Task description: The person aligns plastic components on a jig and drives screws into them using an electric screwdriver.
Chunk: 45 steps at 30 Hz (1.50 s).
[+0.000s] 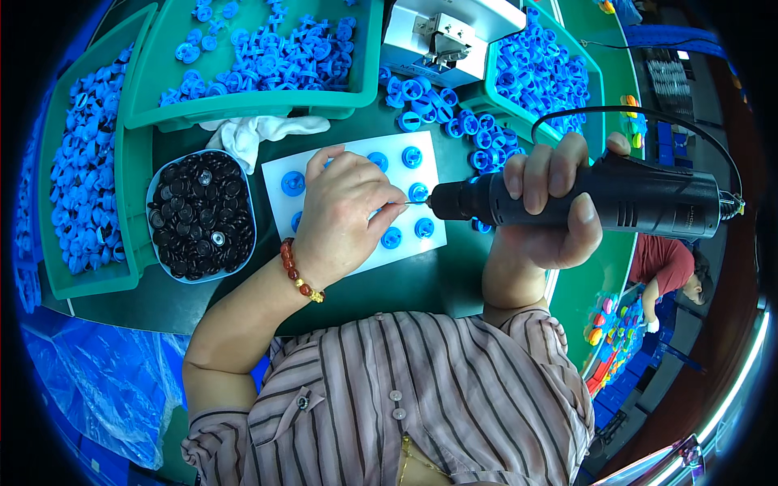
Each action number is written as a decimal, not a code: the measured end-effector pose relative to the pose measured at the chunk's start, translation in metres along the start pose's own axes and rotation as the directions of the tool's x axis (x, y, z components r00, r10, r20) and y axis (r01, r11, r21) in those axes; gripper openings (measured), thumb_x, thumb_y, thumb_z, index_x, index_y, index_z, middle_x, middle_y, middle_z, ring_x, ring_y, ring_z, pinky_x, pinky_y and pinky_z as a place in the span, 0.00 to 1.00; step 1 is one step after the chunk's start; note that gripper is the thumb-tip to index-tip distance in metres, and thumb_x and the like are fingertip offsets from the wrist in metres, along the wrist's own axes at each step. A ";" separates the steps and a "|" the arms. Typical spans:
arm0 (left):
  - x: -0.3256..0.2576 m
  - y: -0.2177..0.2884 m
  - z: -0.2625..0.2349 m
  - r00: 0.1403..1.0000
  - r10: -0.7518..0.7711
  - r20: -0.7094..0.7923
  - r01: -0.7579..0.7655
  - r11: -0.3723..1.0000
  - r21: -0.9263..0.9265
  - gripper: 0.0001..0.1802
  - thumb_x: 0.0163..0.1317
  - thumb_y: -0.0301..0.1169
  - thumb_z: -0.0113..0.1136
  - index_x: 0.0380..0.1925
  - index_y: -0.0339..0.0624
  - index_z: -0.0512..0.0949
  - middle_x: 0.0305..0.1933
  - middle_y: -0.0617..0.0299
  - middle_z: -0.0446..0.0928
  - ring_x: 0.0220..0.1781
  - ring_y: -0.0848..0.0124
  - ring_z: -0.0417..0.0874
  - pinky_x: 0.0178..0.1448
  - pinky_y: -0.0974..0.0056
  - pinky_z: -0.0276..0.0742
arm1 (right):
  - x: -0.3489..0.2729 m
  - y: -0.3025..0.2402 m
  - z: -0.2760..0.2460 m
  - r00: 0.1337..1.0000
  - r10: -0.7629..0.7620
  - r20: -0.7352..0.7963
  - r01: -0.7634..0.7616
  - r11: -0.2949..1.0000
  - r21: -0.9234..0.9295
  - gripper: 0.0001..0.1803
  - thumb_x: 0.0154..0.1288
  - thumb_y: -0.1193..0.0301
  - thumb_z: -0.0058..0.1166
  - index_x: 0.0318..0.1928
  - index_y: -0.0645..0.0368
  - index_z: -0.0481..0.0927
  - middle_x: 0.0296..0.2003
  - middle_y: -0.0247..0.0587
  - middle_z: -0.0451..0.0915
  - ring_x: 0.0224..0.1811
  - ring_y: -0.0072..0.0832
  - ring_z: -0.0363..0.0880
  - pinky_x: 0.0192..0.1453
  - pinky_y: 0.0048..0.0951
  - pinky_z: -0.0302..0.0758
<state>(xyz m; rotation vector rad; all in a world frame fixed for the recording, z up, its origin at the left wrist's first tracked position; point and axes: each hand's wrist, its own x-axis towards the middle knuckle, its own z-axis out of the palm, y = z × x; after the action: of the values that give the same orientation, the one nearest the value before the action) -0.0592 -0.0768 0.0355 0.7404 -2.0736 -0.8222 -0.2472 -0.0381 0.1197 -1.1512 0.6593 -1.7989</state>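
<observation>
My right hand is wrapped round a black electric screwdriver, which lies nearly level with its nose toward the left. Thumb and forefinger of my left hand are pinched together right at the screwdriver's tip; whatever is between them is too small to make out. Both hands are over a white board set with round blue plastic parts, such as one blue part at its far right corner. The tip is beside another blue part. My left hand hides some of the board's middle.
Left of the board stands a tub of black round pieces, near a white glove. Green bins hold many blue parts. Loose blue rings lie by a metal-fronted device. A cord loops from the screwdriver. Another person works at right.
</observation>
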 end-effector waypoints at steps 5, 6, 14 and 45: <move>-0.001 0.002 -0.002 1.000 0.010 0.021 -0.011 0.999 0.047 0.08 0.43 0.28 0.71 0.25 0.47 0.81 0.27 0.67 0.75 0.37 0.66 0.75 0.56 0.55 0.61 | -0.001 0.000 0.004 0.999 0.030 0.014 -0.030 1.000 -0.009 0.34 0.61 0.71 0.57 0.64 0.46 0.54 0.32 0.37 0.68 0.26 0.27 0.73 0.36 0.37 0.72; -0.001 0.005 -0.005 0.998 -0.009 0.055 0.005 0.997 0.076 0.09 0.42 0.29 0.72 0.26 0.48 0.81 0.27 0.68 0.74 0.37 0.66 0.75 0.57 0.55 0.60 | -0.002 0.001 0.004 0.999 0.027 0.018 -0.027 0.999 -0.020 0.34 0.60 0.71 0.58 0.63 0.45 0.54 0.32 0.37 0.68 0.26 0.27 0.73 0.36 0.37 0.73; -0.002 0.009 -0.016 0.981 -0.095 0.171 0.040 0.952 0.302 0.12 0.41 0.32 0.73 0.29 0.48 0.82 0.31 0.66 0.74 0.45 0.65 0.73 0.59 0.54 0.57 | -0.006 0.021 0.003 0.999 0.048 -0.021 -0.049 0.996 -0.076 0.35 0.57 0.72 0.60 0.62 0.51 0.55 0.30 0.38 0.70 0.25 0.28 0.75 0.34 0.35 0.76; -0.003 0.001 -0.007 0.988 -0.071 0.135 0.033 0.963 0.267 0.09 0.38 0.31 0.71 0.22 0.45 0.83 0.30 0.68 0.77 0.46 0.66 0.75 0.58 0.54 0.58 | 0.005 0.037 0.007 0.980 0.149 0.130 -0.110 0.957 -0.270 0.31 0.58 0.73 0.58 0.59 0.53 0.57 0.29 0.39 0.69 0.23 0.25 0.72 0.32 0.32 0.74</move>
<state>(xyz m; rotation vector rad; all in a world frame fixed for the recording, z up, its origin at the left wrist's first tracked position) -0.0519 -0.0761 0.0387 0.9051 -2.3313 -0.6495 -0.2280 -0.0598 0.0957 -1.3702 0.8814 -1.5293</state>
